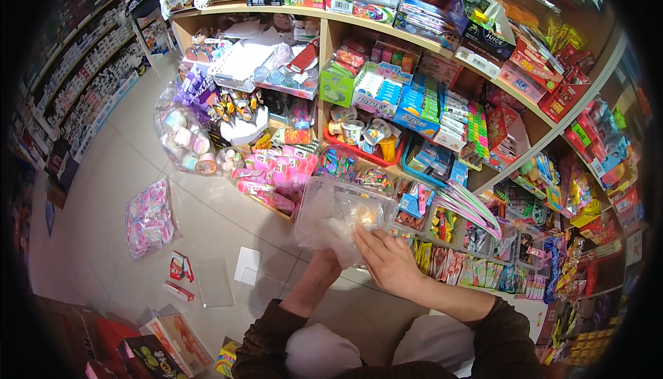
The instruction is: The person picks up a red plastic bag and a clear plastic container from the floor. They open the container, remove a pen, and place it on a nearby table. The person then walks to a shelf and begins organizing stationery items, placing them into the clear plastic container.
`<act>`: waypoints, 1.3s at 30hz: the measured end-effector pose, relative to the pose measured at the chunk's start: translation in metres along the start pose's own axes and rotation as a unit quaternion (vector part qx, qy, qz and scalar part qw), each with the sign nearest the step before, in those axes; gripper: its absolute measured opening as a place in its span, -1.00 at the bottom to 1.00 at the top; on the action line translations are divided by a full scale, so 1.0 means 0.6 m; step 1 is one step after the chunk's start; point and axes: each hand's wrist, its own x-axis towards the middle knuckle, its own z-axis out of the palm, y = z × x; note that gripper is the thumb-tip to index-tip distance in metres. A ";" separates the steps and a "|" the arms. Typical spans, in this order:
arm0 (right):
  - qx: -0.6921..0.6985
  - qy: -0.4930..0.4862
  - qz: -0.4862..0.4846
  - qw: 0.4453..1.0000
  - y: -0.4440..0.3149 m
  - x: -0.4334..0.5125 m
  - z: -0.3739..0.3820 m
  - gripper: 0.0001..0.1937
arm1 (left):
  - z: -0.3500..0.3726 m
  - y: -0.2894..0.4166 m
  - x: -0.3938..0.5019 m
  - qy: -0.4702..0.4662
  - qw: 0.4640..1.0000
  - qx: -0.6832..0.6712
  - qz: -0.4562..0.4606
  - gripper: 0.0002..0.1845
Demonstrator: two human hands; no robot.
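Observation:
In front of me a clear plastic box (305,208) is tilted, with thin whitish, see-through material (329,218) inside it, perhaps film or tissue. My left hand (330,264) is at the box's near side, its fingers mostly hidden by the whitish material. My right hand (388,260) lies against the near right side with its fingers together and stretched out, touching the box and the whitish material. A pale yellowish patch (365,217) shows beyond the right fingertips; what it is cannot be told.
Candy bins (443,223) and a row of wrapped sticks (466,270) stand at the right. Pink packets (282,172) fill a carton beyond the box. Left on the floor lie a bag of sweets (151,218), a clear lid (215,283) and a white card (247,265). Cartons (178,345) sit lower left.

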 end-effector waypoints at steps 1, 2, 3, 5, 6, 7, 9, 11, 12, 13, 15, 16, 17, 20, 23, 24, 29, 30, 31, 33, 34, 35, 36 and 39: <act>0.000 -0.001 -0.002 1.000 0.000 -0.002 0.000 -0.44 | -0.003 -0.003 0.001 0.012 1.000 0.001 -0.002 -0.52; -0.006 -0.005 -0.003 1.000 -0.002 -0.003 0.000 -0.44 | -0.004 -0.005 0.001 -0.008 1.000 -0.017 -0.001 -0.52; -0.010 -0.011 -0.002 1.000 -0.003 -0.004 0.000 -0.44 | -0.005 -0.006 0.001 -0.015 0.999 -0.029 -0.005 -0.52; -0.011 -0.023 -0.004 1.000 -0.008 -0.006 -0.001 -0.44 | -0.004 -0.008 0.000 -0.015 0.998 -0.058 -0.016 -0.52; -0.008 -0.030 -0.007 0.999 -0.012 -0.007 -0.003 -0.44 | -0.003 -0.007 -0.001 -0.008 0.997 -0.076 -0.022 -0.53; -0.005 -0.037 -0.010 0.999 -0.016 -0.008 -0.004 -0.44 | -0.002 -0.006 -0.002 -0.001 0.995 -0.094 -0.028 -0.53; -0.005 -0.039 -0.005 0.999 -0.021 -0.008 -0.007 -0.45 | 0.000 -0.005 -0.003 -0.006 0.996 -0.086 -0.023 -0.54; -0.007 -0.038 -0.003 0.999 -0.024 -0.008 -0.010 -0.46 | 0.000 -0.004 -0.003 0.001 0.997 -0.069 -0.023 -0.53; -0.009 -0.037 -0.002 0.999 -0.025 -0.008 -0.011 -0.47 | -0.001 -0.004 -0.003 0.010 0.998 -0.058 -0.026 -0.53; -0.011 -0.036 -0.002 0.999 -0.026 -0.008 -0.013 -0.48 | -0.002 -0.004 -0.002 0.003 0.998 -0.060 -0.022 -0.52; 0.000 -0.026 -0.015 1.000 -0.030 -0.009 -0.016 -0.51 | -0.004 -0.003 -0.001 -0.016 0.998 -0.062 -0.022 -0.52; 0.005 -0.010 -0.024 1.000 -0.031 -0.010 -0.017 -0.52 | -0.004 -0.002 -0.001 -0.025 0.997 -0.068 -0.016 -0.51; 0.019 -0.016 -0.027 0.999 -0.032 -0.010 -0.019 -0.54 | -0.004 -0.002 -0.002 -0.047 0.997 -0.063 -0.007 -0.52; 0.074 0.003 -0.052 0.996 -0.030 -0.014 -0.023 -0.61 | -0.004 -0.001 -0.006 -0.048 0.999 -0.025 0.007 -0.53; 0.154 0.019 -0.053 0.986 -0.019 -0.022 -0.021 -0.73 | -0.011 -0.006 -0.007 0.013 1.000 -0.002 -0.015 -0.57; 0.181 0.021 -0.025 0.983 -0.015 -0.026 -0.016 -0.79 | -0.016 -0.010 -0.004 0.023 0.999 -0.022 -0.018 -0.58; 0.336 -0.026 0.261 0.905 0.031 -0.047 0.048 -0.79 | -0.069 -0.024 0.001 0.023 0.991 -0.099 -0.084 -0.59; 0.347 -0.029 0.306 0.886 0.047 -0.048 0.068 -0.75 | -0.082 -0.025 -0.005 0.034 0.990 -0.075 -0.113 -0.61; 0.344 -0.050 0.366 0.863 0.062 -0.049 0.087 -0.70 | -0.092 -0.028 -0.007 0.084 0.982 -0.055 -0.159 -0.63; 0.508 -0.137 0.518 0.675 0.075 -0.063 0.116 -0.52 | -0.107 -0.036 -0.036 -0.003 0.920 0.352 -0.174 -0.70; 0.553 -0.166 0.548 0.605 0.073 -0.073 0.128 -0.41 | -0.113 -0.041 -0.049 -0.055 0.828 0.539 -0.144 -0.73; 0.587 -0.196 0.576 0.534 0.068 -0.083 0.137 -0.29 | -0.116 -0.050 -0.052 -0.022 0.910 0.365 -0.193 -0.76; 0.610 -0.208 0.574 0.506 0.061 -0.091 0.146 -0.23 | -0.116 -0.061 -0.057 -0.011 0.962 0.183 -0.201 -0.79; 0.665 -0.240 0.554 0.440 0.032 -0.110 0.175 -0.03 | -0.113 -0.082 -0.069 0.052 0.978 0.029 -0.199 -0.83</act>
